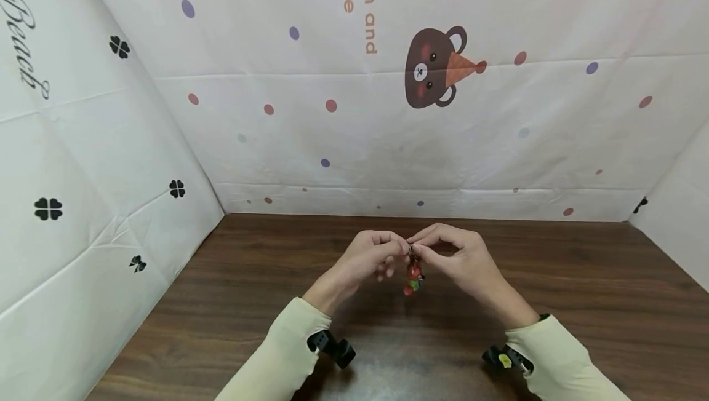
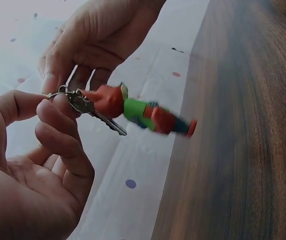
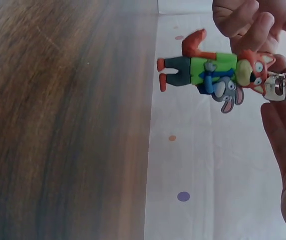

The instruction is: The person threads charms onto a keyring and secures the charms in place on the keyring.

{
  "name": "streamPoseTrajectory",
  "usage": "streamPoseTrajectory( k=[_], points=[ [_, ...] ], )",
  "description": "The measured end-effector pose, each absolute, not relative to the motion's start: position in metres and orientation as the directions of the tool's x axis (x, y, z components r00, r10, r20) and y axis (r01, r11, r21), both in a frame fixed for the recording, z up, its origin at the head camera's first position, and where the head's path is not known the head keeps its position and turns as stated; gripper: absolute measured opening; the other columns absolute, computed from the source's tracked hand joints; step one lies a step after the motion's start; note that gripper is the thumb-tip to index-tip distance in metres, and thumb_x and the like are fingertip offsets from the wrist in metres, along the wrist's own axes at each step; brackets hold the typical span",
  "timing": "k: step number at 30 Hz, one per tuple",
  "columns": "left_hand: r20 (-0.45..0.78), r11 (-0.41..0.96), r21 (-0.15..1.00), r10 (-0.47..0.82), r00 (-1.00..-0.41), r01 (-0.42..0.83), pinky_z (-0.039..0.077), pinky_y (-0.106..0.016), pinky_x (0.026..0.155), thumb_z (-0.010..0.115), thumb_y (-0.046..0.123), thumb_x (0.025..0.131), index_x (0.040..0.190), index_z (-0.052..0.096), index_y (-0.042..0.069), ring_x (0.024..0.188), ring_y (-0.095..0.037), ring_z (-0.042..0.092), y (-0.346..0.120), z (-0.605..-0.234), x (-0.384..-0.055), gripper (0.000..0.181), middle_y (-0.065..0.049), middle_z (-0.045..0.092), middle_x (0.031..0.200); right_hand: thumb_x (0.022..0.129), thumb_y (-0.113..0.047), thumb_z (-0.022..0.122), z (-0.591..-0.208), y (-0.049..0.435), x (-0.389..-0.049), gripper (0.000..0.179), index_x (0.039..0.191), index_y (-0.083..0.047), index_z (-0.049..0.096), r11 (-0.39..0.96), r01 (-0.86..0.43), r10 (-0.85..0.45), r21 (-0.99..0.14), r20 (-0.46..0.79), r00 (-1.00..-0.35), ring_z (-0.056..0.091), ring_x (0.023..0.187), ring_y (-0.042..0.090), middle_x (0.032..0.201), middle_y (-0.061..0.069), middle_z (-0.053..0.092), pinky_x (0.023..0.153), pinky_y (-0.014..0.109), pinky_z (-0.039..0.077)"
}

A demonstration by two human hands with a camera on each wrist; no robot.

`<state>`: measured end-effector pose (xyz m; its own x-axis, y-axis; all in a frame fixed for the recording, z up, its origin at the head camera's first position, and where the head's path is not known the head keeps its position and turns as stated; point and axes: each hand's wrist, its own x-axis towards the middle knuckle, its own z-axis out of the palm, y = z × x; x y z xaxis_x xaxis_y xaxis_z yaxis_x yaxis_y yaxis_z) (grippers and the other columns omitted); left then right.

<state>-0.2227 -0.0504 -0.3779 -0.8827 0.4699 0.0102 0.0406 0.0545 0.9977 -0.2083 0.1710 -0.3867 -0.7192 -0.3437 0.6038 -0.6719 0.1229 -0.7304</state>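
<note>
Both hands meet above the table, fingertips together at a small metal key ring [image 2: 58,92]. My left hand [image 1: 362,258] pinches the ring between thumb and forefinger, its other fingers loosely bent. From the other side, my right hand [image 1: 465,259] pinches the ring with thumb and fingertips. A silver key [image 2: 110,123] hangs from it. Beside the key dangles a fox figurine [image 3: 227,61] with orange head and tail, green top and dark trousers, a small grey rabbit [image 3: 225,90] at its front. Part of the ring is hidden behind the fingertips.
The dark wooden table [image 1: 249,302] lies below the hands. White printed cloth [image 1: 332,136] with dots and a bear stands along its back edge, and another white cloth [image 1: 83,161] with clover prints runs along the left side. Black wrist cameras [image 1: 335,349] sit at both cuffs.
</note>
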Motion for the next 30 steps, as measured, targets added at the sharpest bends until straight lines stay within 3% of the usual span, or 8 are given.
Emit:
streamPoseTrajectory(
  k=[12, 16, 20, 26, 30],
  points=[
    [0.053, -0.037, 0.998, 0.408, -0.911, 0.042, 0.053, -0.025, 0.056, 0.072, 0.019, 0.100, 0.102, 0.078, 0.000, 0.059, -0.012, 0.064, -0.046, -0.380, -0.221, 0.020, -0.007, 0.076, 0.089, 0.090, 0.019, 0.073, -0.389, 0.170, -0.210, 0.033, 0.095, -0.012, 0.079, 0.166, -0.753, -0.273, -0.637, 0.704, -0.656, 0.075, 0.092, 0.014, 0.104, 0.010, 0.078, 0.074, 0.028, 0.061],
    [0.129, -0.014, 0.991, 0.372, -0.919, 0.134, 0.057, -0.035, 0.058, 0.078, 0.021, 0.097, 0.103, 0.079, 0.001, 0.059, -0.014, 0.066, -0.044, -0.382, -0.219, 0.021, -0.014, 0.076, 0.085, 0.089, 0.018, 0.075, -0.389, 0.169, -0.210, 0.031, 0.095, -0.012, 0.080, 0.200, -0.748, -0.251, -0.633, 0.705, -0.663, 0.074, 0.093, 0.013, 0.104, 0.008, 0.078, 0.075, 0.027, 0.061],
    [0.256, 0.102, 0.948, 0.317, -0.913, 0.301, 0.059, -0.047, 0.058, 0.079, 0.021, 0.097, 0.099, 0.082, 0.006, 0.057, -0.016, 0.065, -0.042, -0.385, -0.218, 0.015, -0.009, 0.074, 0.075, 0.091, 0.012, 0.077, -0.390, 0.169, -0.210, 0.025, 0.094, -0.013, 0.080, 0.251, -0.728, -0.236, -0.638, 0.690, -0.685, 0.074, 0.093, 0.013, 0.102, 0.003, 0.078, 0.074, 0.028, 0.061],
    [0.503, 0.327, 0.744, 0.300, -0.811, 0.583, 0.052, -0.025, 0.053, 0.080, 0.013, 0.096, 0.091, 0.081, 0.009, 0.058, -0.016, 0.064, -0.040, -0.388, -0.218, 0.006, 0.002, 0.074, 0.074, 0.095, 0.006, 0.077, -0.390, 0.169, -0.211, 0.019, 0.095, -0.013, 0.079, 0.315, -0.698, -0.257, -0.643, 0.650, -0.715, 0.074, 0.086, 0.014, 0.101, -0.001, 0.077, 0.072, 0.026, 0.061],
    [0.607, 0.428, 0.597, 0.312, -0.731, 0.679, 0.049, -0.019, 0.055, 0.080, 0.009, 0.092, 0.088, 0.080, 0.011, 0.061, -0.010, 0.065, -0.041, -0.390, -0.219, 0.004, 0.003, 0.075, 0.078, 0.094, 0.004, 0.079, -0.389, 0.169, -0.211, 0.019, 0.097, -0.014, 0.077, 0.382, -0.685, -0.296, -0.620, 0.621, -0.726, 0.073, 0.086, 0.012, 0.102, -0.005, 0.077, 0.072, 0.028, 0.061]
  ],
)
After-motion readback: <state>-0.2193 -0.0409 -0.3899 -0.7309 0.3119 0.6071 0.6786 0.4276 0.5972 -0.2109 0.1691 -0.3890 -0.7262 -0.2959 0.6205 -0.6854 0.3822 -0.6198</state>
